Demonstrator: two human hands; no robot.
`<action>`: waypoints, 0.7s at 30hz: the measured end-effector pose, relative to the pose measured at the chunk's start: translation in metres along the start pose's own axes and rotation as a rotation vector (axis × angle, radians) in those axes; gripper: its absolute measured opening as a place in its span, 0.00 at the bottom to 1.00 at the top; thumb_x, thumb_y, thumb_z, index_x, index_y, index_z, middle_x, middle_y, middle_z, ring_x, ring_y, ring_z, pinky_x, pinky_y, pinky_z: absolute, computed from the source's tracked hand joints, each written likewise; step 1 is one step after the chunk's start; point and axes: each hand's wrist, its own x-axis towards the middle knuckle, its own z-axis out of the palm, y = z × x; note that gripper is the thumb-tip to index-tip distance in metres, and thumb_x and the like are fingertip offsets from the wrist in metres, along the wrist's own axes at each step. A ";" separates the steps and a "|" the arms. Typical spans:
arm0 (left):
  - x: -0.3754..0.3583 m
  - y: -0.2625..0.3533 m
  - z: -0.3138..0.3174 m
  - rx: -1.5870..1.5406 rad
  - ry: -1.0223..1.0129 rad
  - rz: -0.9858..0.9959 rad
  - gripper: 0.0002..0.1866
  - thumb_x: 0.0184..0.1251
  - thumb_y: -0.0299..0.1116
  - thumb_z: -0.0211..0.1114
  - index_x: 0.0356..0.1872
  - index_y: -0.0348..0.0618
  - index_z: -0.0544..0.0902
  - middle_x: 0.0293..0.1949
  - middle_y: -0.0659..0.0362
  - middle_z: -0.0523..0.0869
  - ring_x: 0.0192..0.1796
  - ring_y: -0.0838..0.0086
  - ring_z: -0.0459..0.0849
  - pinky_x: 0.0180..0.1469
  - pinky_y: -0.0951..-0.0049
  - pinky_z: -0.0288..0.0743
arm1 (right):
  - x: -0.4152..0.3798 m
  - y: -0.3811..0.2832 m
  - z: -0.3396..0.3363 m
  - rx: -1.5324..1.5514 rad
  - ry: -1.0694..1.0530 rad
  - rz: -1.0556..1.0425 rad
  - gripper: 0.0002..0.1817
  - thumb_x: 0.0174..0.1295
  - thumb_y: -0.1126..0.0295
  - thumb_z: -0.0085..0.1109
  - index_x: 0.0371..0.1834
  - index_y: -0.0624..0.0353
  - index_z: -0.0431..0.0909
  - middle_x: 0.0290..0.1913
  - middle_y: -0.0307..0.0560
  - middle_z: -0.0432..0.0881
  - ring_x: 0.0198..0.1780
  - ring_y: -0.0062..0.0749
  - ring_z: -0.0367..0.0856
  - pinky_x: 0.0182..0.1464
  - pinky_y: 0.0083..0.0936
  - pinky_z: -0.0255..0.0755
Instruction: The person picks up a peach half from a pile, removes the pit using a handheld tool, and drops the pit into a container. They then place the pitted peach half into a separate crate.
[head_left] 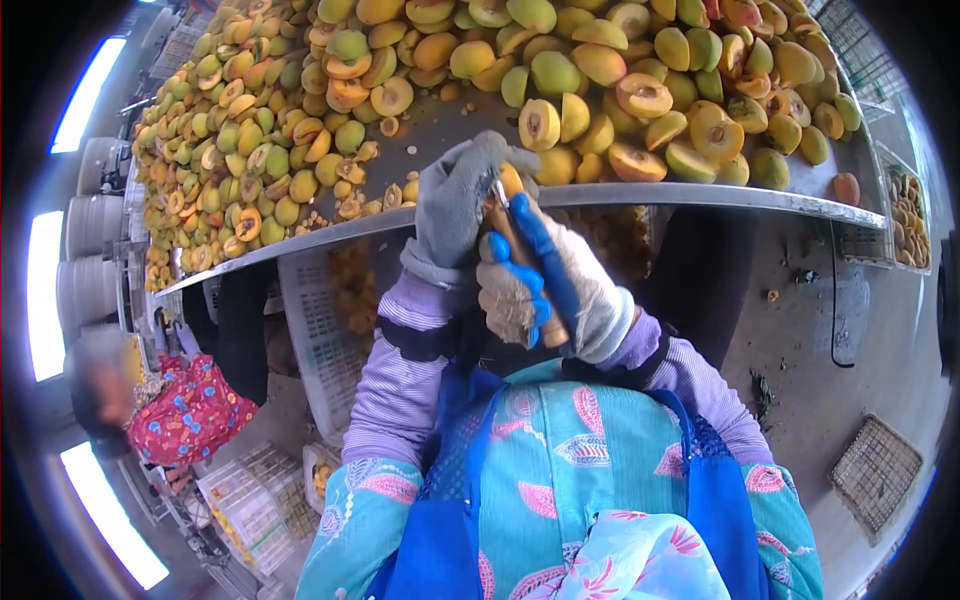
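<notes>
My left hand (445, 210), in a grey glove, is closed around a yellow peach piece (511, 181) above the near edge of the metal table. Most of that fruit is hidden by the glove. My right hand (575, 280), in a white glove with blue-coated fingers, grips a wooden-handled pitting tool (507, 226). Its thin metal tip meets the peach; the tip's exact shape cannot be made out. Beyond both hands lie many halved peaches (717, 136), some cut side up.
The table's raised metal rim (720, 196) runs between me and the fruit. Small scraps and pits (355, 205) lie left of my hands. A white crate (320, 340) stands below the table, and another crate (876, 470) rests on the floor at right. A co-worker (185, 405) is at far left.
</notes>
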 end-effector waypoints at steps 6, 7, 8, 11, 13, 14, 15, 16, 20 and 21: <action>-0.012 -0.007 0.000 -0.154 -0.099 -0.047 0.25 0.73 0.49 0.55 0.42 0.31 0.84 0.31 0.50 0.86 0.32 0.68 0.85 0.34 0.71 0.80 | -0.009 0.013 0.003 -0.245 0.086 -0.013 0.26 0.72 0.39 0.42 0.34 0.52 0.71 0.16 0.33 0.64 0.13 0.20 0.62 0.20 0.23 0.59; -0.017 -0.003 -0.001 -0.221 -0.112 -0.091 0.25 0.73 0.49 0.55 0.43 0.31 0.84 0.32 0.50 0.86 0.33 0.67 0.85 0.35 0.71 0.80 | -0.006 0.016 0.000 0.132 -0.219 0.094 0.26 0.72 0.40 0.42 0.34 0.52 0.71 0.17 0.33 0.65 0.13 0.20 0.62 0.21 0.23 0.60; -0.021 0.002 0.003 -0.274 -0.084 -0.125 0.24 0.73 0.51 0.56 0.45 0.34 0.82 0.31 0.51 0.85 0.30 0.68 0.84 0.35 0.71 0.81 | -0.003 0.017 -0.001 0.196 -0.307 0.129 0.25 0.73 0.41 0.41 0.34 0.52 0.70 0.17 0.33 0.66 0.13 0.20 0.62 0.23 0.23 0.60; -0.036 0.008 -0.001 -0.565 0.111 -0.197 0.26 0.73 0.53 0.54 0.50 0.35 0.80 0.31 0.53 0.85 0.30 0.69 0.83 0.35 0.71 0.81 | 0.000 0.018 0.008 0.137 -0.298 0.136 0.26 0.73 0.41 0.42 0.33 0.55 0.71 0.14 0.35 0.63 0.11 0.23 0.62 0.16 0.25 0.59; -0.045 -0.021 -0.059 -0.782 0.035 -0.139 0.24 0.74 0.53 0.53 0.53 0.40 0.77 0.36 0.54 0.84 0.30 0.71 0.82 0.32 0.71 0.80 | -0.006 0.018 0.012 0.092 -0.263 0.139 0.26 0.72 0.41 0.42 0.33 0.55 0.71 0.14 0.36 0.64 0.11 0.23 0.61 0.16 0.25 0.59; -0.056 -0.004 -0.087 -0.809 -0.113 -0.160 0.21 0.74 0.51 0.55 0.51 0.44 0.78 0.35 0.56 0.83 0.28 0.74 0.80 0.32 0.71 0.80 | -0.012 0.014 0.012 0.035 -0.226 0.125 0.27 0.72 0.41 0.43 0.32 0.55 0.70 0.14 0.36 0.64 0.10 0.23 0.61 0.15 0.25 0.59; -0.076 0.007 -0.099 -0.236 0.338 0.001 0.20 0.71 0.49 0.59 0.46 0.42 0.80 0.33 0.57 0.83 0.29 0.71 0.81 0.30 0.70 0.78 | -0.023 0.005 0.005 -0.232 -0.075 0.061 0.28 0.70 0.38 0.44 0.30 0.53 0.70 0.14 0.37 0.65 0.12 0.23 0.62 0.16 0.24 0.59; -0.076 0.021 -0.111 0.330 0.485 -0.049 0.19 0.68 0.45 0.62 0.47 0.39 0.81 0.36 0.55 0.85 0.37 0.70 0.83 0.38 0.70 0.78 | -0.027 0.001 -0.012 -0.172 0.114 0.028 0.26 0.71 0.40 0.45 0.31 0.52 0.71 0.15 0.36 0.67 0.13 0.22 0.63 0.16 0.22 0.58; -0.022 0.035 -0.070 1.035 0.407 0.248 0.22 0.61 0.39 0.68 0.54 0.40 0.82 0.47 0.47 0.83 0.46 0.63 0.85 0.51 0.68 0.77 | -0.032 -0.007 -0.043 -0.270 0.444 -0.012 0.26 0.67 0.37 0.50 0.30 0.49 0.71 0.17 0.37 0.70 0.16 0.24 0.68 0.17 0.20 0.61; 0.000 0.038 -0.036 1.018 0.259 0.376 0.23 0.58 0.38 0.69 0.53 0.40 0.82 0.50 0.43 0.81 0.45 0.59 0.85 0.50 0.65 0.79 | -0.035 -0.007 -0.028 -0.359 0.451 -0.039 0.28 0.64 0.34 0.51 0.26 0.48 0.70 0.17 0.38 0.69 0.17 0.26 0.68 0.17 0.22 0.62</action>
